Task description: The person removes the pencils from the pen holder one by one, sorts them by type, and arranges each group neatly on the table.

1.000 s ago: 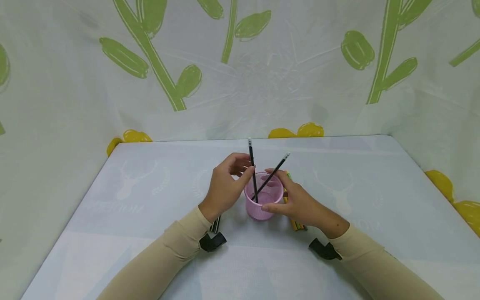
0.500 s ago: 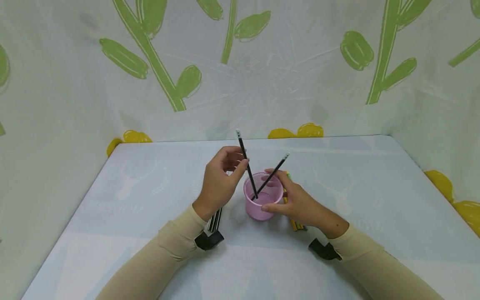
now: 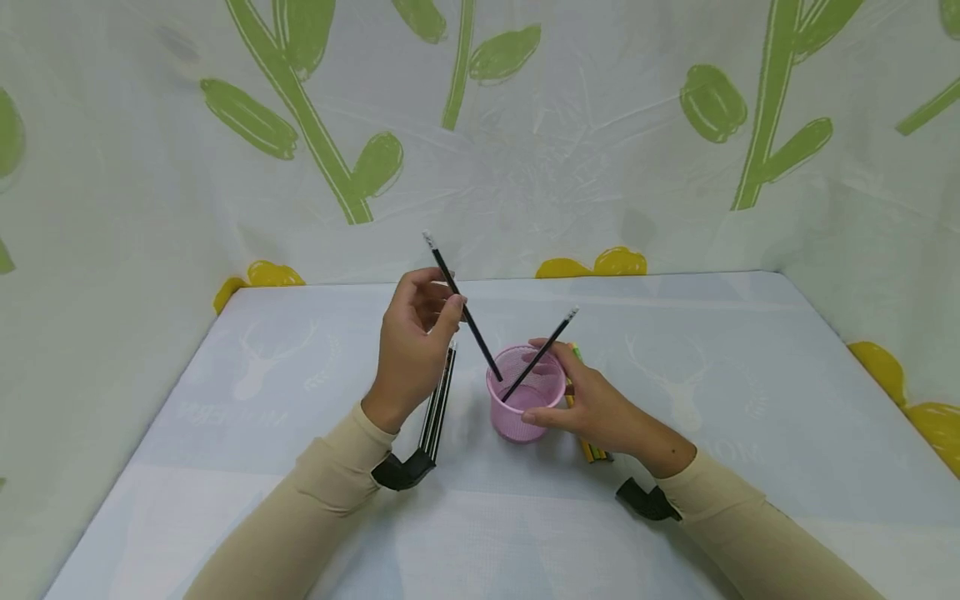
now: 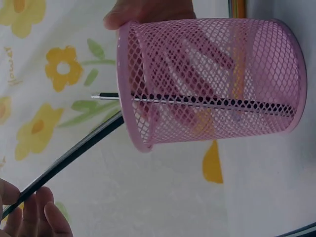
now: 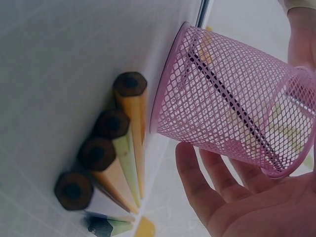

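Observation:
My left hand pinches a black pencil between thumb and fingers. That pencil slants, its white eraser end up and to the left, its lower end just at the rim of a pink mesh pencil cup. The cup stands upright on the table, steadied by my right hand, whose thumb and fingers curve round its right side. A second black pencil leans inside, seen through the mesh as a dark line in the left wrist view.
Several black pencils with pale stripes lie beside my left wrist. Several coloured pencils lie right of the cup, partly under my right hand; their blunt ends show in the right wrist view. A flower-printed curtain rises behind the table.
My left hand has moved up and to the left, drawing its pencil out of the cup as far as the rim. My right hand and the cup have stayed put.

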The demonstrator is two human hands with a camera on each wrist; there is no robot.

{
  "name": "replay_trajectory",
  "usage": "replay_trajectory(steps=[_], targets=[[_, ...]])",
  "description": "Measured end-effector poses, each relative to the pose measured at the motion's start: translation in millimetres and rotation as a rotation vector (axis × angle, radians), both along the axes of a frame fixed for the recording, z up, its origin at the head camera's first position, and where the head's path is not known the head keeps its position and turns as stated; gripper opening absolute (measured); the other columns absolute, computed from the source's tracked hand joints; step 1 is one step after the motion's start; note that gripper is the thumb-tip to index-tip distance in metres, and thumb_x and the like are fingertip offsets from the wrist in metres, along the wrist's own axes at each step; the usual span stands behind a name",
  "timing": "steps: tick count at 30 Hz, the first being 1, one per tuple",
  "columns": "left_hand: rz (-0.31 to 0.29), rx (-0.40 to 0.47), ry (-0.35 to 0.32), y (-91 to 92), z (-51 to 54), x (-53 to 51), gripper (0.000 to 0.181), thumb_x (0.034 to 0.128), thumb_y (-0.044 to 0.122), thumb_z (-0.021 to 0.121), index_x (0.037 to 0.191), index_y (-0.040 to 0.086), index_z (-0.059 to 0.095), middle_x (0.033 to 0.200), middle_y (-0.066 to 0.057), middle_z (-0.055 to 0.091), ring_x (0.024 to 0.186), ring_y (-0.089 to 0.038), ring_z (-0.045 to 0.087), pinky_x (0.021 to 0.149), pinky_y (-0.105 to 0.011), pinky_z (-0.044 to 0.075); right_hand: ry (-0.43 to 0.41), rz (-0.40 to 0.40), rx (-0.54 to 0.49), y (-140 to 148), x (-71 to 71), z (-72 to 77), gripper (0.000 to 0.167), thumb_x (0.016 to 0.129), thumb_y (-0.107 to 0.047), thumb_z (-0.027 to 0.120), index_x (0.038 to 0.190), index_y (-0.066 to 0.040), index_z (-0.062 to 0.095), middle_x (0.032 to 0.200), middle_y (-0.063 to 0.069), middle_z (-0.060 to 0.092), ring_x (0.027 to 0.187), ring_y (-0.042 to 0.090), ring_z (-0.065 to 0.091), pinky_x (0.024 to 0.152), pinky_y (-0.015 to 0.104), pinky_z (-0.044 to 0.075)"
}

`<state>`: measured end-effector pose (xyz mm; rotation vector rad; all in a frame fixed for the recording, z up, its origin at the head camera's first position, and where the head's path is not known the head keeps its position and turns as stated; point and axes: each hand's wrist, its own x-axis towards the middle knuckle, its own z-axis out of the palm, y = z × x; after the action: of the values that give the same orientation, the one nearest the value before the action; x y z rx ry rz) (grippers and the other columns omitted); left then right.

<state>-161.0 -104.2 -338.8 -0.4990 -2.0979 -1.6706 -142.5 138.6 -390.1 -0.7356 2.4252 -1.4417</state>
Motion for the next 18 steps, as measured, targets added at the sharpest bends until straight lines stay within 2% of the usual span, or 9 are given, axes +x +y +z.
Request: replay_trajectory(steps=[10,14,18], targets=[[0.015,0.084,-0.037,-22.9,12.3,3.1,0.039,0.0998,0.005,0.057,0.136,-0.002,0.044,0.099,-0.007,0.062,0.078,-0.011,0.065,0.072,-0.022,0.054,0.011,-0.006,0.008,1,0.7,-0.8,0.087,0.085,-0.029,0.081,0.152,-0.014,0.029,0.148,0.012,0.046,0.126,0.032,0.058,0.103,0.053,0.049],[0.032,0.055,-0.071,-33.6,14.3,5.7,0.041,0.0998,0.007,0.058,0.138,0.000,0.043,0.099,-0.007,0.062,0.076,-0.009,0.065,0.071,-0.021,0.053,0.009,-0.004,0.003,0,1.1,-0.2,0.087,0.084,-0.029,0.082,0.152,-0.014,0.029,0.148,0.011,0.046,0.125,0.032,0.058,0.102,0.052,0.050],[0.031,-0.013,-0.126,-39.7,9.9,8.0,0.043,0.0997,0.010,0.060,0.138,0.002,0.044,0.101,-0.010,0.063,0.075,-0.007,0.065,0.070,-0.020,0.053,-0.001,-0.002,-0.002,1,1.5,-0.6,0.088,0.084,-0.029,0.082,0.152,-0.016,0.028,0.147,0.010,0.047,0.124,0.032,0.059,0.101,0.051,0.051]])
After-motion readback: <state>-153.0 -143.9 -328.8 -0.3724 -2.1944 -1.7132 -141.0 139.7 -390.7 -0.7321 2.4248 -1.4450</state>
